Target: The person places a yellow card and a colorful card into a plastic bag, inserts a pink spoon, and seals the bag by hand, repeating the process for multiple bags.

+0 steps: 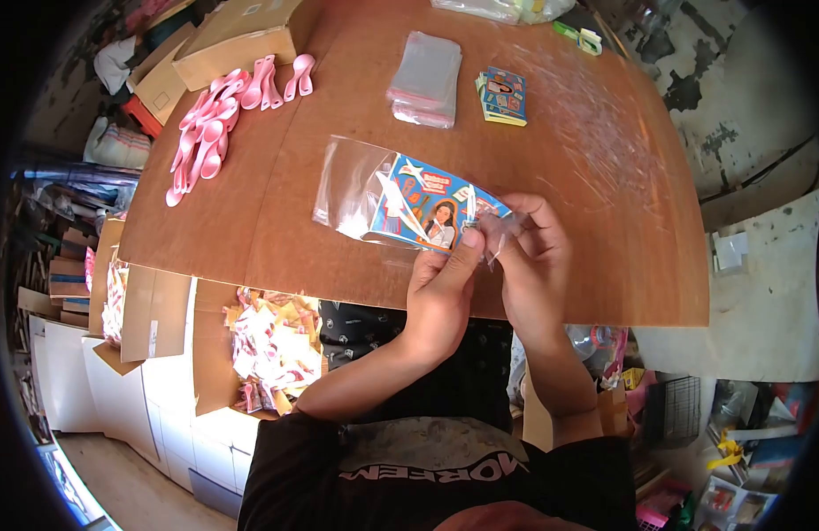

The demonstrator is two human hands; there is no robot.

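A clear plastic bag (347,190) with a blue printed card (418,203) inside is held above the brown table, near its front edge. My left hand (445,288) pinches the lower right part of the bag between thumb and fingers. At the bag's right end, my right hand (535,257) has its fingers closed on the crumpled plastic edge. Beyond the hands lie a stack of clear bags (427,75) and, to its right, a small pile of blue cards (504,96).
Pink spoons (201,133) lie at the table's (294,239) left, beside a cardboard box (241,44). Plastic wrapping (507,9) and a green tape dispenser (579,38) are at the far edge. Below the table, an open box (216,354) holds many small packets.
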